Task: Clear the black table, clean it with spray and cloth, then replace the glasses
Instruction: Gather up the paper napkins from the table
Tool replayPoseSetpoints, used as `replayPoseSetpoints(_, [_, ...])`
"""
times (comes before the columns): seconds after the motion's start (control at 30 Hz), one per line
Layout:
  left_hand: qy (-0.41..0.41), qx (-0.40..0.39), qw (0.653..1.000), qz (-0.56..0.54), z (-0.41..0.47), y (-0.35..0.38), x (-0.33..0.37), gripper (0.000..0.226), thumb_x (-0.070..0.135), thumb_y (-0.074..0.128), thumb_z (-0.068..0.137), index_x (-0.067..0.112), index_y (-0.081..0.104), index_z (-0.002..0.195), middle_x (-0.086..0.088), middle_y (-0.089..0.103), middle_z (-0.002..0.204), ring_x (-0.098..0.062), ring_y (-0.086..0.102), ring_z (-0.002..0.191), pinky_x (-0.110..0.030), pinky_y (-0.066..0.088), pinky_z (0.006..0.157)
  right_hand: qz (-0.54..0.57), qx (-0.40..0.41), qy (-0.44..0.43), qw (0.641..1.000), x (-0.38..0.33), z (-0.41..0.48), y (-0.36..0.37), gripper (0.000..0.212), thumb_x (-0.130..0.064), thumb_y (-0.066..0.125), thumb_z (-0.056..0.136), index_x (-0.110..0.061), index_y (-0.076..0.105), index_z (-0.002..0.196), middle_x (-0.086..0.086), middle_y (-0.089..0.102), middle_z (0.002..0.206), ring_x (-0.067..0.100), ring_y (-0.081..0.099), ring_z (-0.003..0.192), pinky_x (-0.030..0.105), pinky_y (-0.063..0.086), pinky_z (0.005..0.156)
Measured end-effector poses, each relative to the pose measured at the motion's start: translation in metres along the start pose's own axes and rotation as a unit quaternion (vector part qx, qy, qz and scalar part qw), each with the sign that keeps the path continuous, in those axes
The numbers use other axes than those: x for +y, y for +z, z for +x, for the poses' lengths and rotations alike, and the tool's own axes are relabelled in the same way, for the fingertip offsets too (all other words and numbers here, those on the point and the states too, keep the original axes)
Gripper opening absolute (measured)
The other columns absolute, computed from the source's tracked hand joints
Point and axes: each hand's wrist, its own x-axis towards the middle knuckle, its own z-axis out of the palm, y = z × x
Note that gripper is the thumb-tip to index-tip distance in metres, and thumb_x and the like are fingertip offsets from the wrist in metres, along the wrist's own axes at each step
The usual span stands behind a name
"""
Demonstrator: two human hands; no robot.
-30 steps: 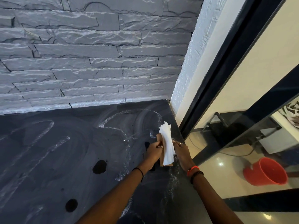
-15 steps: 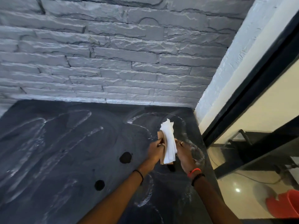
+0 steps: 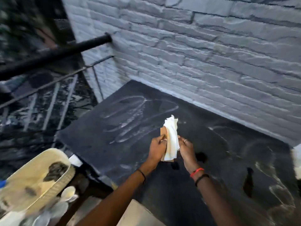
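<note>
Head cam: cloth [image 3: 171, 137] upright above the desk [image 3: 101, 144] centre, left hand [image 3: 156, 149] and right hand [image 3: 187, 150] pinching its opposite sides.

It looked like a balcony or terrace corner. A grey stone-clad wall [image 3: 211, 54] rose beyond the fingers [image 3: 162, 141], a black metal railing [image 3: 57, 53] ran well to their left, and the black table [image 3: 228, 160] lay beneath them.

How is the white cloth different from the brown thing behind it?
The white cloth is crumpled; the brown piece looks flat and straight-edged. The cloth reaches higher and covers most of the brown piece, which shows only at its left and bottom. Both are held together between the left hand and right hand above the black table.
</note>
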Motion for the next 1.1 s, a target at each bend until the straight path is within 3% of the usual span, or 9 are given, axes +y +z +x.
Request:
replayPoseSetpoints(0.07, [-0.007, 0.041, 0.999, 0.008, -0.009, -0.046, -0.013, 0.025, 0.011, 0.044, 0.09, 0.026, 0.058, 0.075, -0.003, 0.059, 0.084, -0.015, 0.054, 0.077, -0.031, 0.044, 0.072, -0.01, -0.035, 0.0, 0.999, -0.003, -0.015, 0.045, 0.026, -0.02, 0.052, 0.094, -0.015, 0.069, 0.075, -0.006, 0.065, 0.069, 0.01, 0.058, 0.067, 0.029, 0.045, 0.064])
replayPoseSetpoints(0.17, [-0.019, 0.096, 0.995, 0.011, -0.025, -0.104, -0.031, 0.021, 0.008, 0.044, 0.093, 0.02, 0.059, 0.084, -0.003, 0.06, 0.082, -0.016, 0.054, 0.074, -0.032, 0.044, 0.071, -0.023, -0.081, 0.001, 0.996, -0.004, -0.033, 0.104, 0.026, -0.022, 0.054, 0.093, -0.023, 0.069, 0.071, -0.008, 0.068, 0.068, 0.012, 0.061, 0.069, 0.031, 0.047, 0.068])
replayPoseSetpoints(0.37, [-0.024, 0.199, 0.98, -0.006, -0.063, -0.202, -0.064, 0.017, 0.019, 0.042, 0.085, 0.026, 0.053, 0.074, -0.001, 0.056, 0.079, -0.014, 0.049, 0.073, -0.026, 0.036, 0.064, -0.073, -0.197, -0.029, 0.977, -0.003, -0.075, 0.206, 0.021, -0.013, 0.055, 0.091, -0.016, 0.071, 0.076, -0.007, 0.067, 0.067, 0.003, 0.058, 0.062, 0.023, 0.045, 0.06])
replayPoseSetpoints(0.47, [-0.021, 0.245, 0.969, 0.003, -0.078, -0.243, -0.089, 0.01, 0.026, 0.04, 0.079, 0.028, 0.049, 0.075, -0.003, 0.054, 0.08, -0.013, 0.049, 0.073, -0.026, 0.037, 0.065, -0.12, -0.25, -0.057, 0.959, 0.002, -0.095, 0.251, 0.024, -0.014, 0.056, 0.09, 0.007, 0.066, 0.082, 0.02, 0.067, 0.072, 0.011, 0.053, 0.067, 0.028, 0.04, 0.062])
replayPoseSetpoints(0.53, [-0.039, 0.269, 0.962, -0.013, -0.088, -0.265, -0.106, 0.022, 0.029, 0.041, 0.079, 0.025, 0.061, 0.087, -0.003, 0.059, 0.091, -0.015, 0.056, 0.083, -0.027, 0.042, 0.074, -0.142, -0.273, -0.064, 0.949, 0.006, -0.106, 0.278, 0.025, -0.016, 0.058, 0.088, 0.006, 0.067, 0.083, 0.024, 0.068, 0.079, 0.013, 0.052, 0.068, 0.03, 0.04, 0.061])
replayPoseSetpoints(0.63, [-0.083, 0.288, 0.954, -0.015, -0.098, -0.293, -0.131, 0.059, 0.041, 0.041, 0.078, 0.01, 0.062, 0.124, -0.005, 0.061, 0.119, -0.02, 0.059, 0.107, -0.033, 0.045, 0.098, -0.191, -0.3, -0.068, 0.932, 0.014, -0.119, 0.311, 0.027, -0.018, 0.058, 0.087, 0.0, 0.064, 0.067, 0.009, 0.057, 0.06, 0.012, 0.046, 0.061, 0.028, 0.033, 0.057])
replayPoseSetpoints(0.87, [-0.132, 0.299, 0.945, -0.021, -0.121, -0.328, -0.165, 0.063, 0.033, 0.038, 0.077, 0.01, 0.056, 0.132, -0.006, 0.054, 0.131, -0.023, 0.053, 0.118, -0.027, 0.039, 0.101, -0.319, -0.344, -0.106, 0.877, 0.038, -0.136, 0.36, 0.032, -0.015, 0.057, 0.087, -0.01, 0.053, 0.056, -0.005, 0.042, 0.045, 0.004, 0.037, 0.048, 0.015, 0.026, 0.04])
replayPoseSetpoints(0.97, [-0.16, 0.288, 0.944, -0.021, -0.117, -0.329, -0.192, 0.062, 0.036, 0.038, 0.078, 0.014, 0.056, 0.133, -0.009, 0.053, 0.134, -0.024, 0.049, 0.123, -0.03, 0.034, 0.107, -0.356, -0.335, -0.098, 0.867, 0.056, -0.134, 0.374, 0.032, -0.015, 0.056, 0.086, -0.008, 0.052, 0.055, -0.002, 0.049, 0.05, 0.015, 0.047, 0.054, 0.025, 0.029, 0.044])
replayPoseSetpoints(1.1, [-0.176, 0.263, 0.949, -0.012, -0.104, -0.335, -0.215, 0.042, 0.01, 0.041, 0.096, 0.01, 0.048, 0.138, -0.002, 0.048, 0.126, -0.013, 0.042, 0.112, -0.012, 0.027, 0.082, -0.378, -0.324, -0.065, 0.865, 0.088, -0.125, 0.39, 0.038, -0.01, 0.051, 0.087, -0.01, 0.039, 0.051, 0.0, 0.045, 0.052, 0.017, 0.038, 0.052, 0.028, 0.026, 0.048])
